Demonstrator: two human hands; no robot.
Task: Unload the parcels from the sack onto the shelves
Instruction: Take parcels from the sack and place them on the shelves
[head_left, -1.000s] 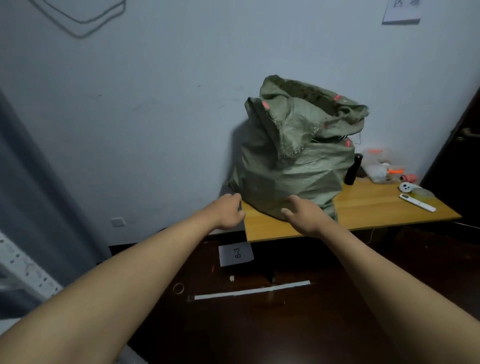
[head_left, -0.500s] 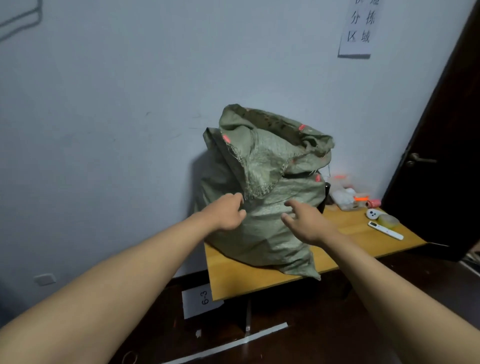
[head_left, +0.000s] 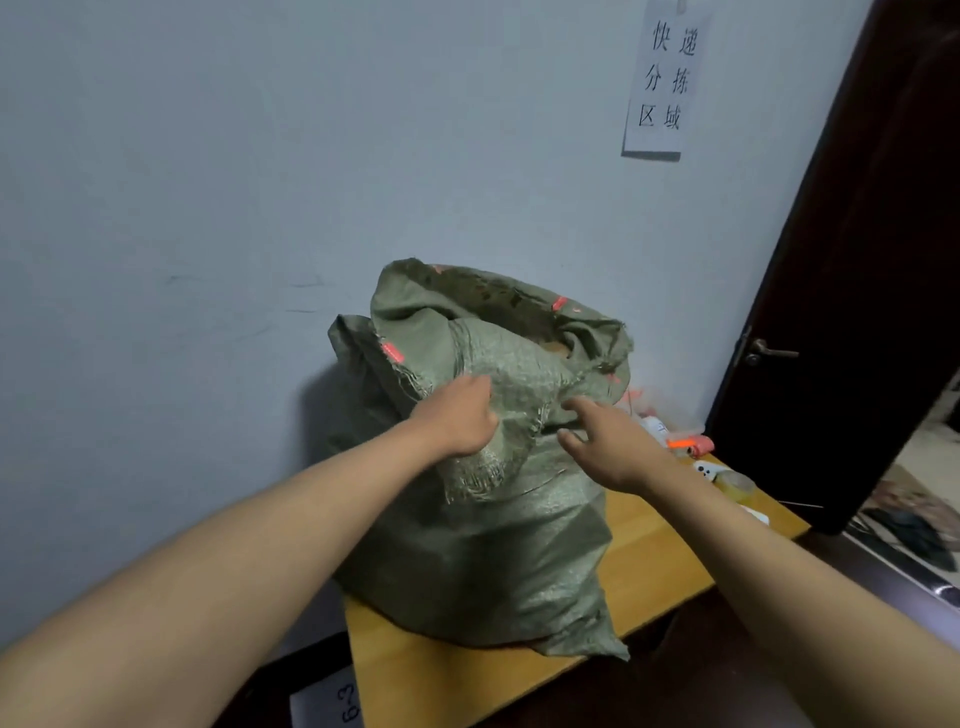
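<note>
Both my hands at the folded-down mouth of the green sack (head_left: 483, 545) on the wooden table (head_left: 649, 551).

The sack stands against the wall, bare tabletop at its 3 and 6 o'clock, a dark door (head_left: 852, 291) at 3. My left hand (head_left: 457, 421) grips the folded flap; my right hand (head_left: 608, 441), at its 3 o'clock, reaches with fingers loosely spread, touching the fabric.

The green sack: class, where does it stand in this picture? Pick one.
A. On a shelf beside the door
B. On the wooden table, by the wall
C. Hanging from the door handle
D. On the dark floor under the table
B. The green sack sits on the wooden table by the pale wall, its mouth open at the top, with the left hand and right hand at its folded cloth.
</note>
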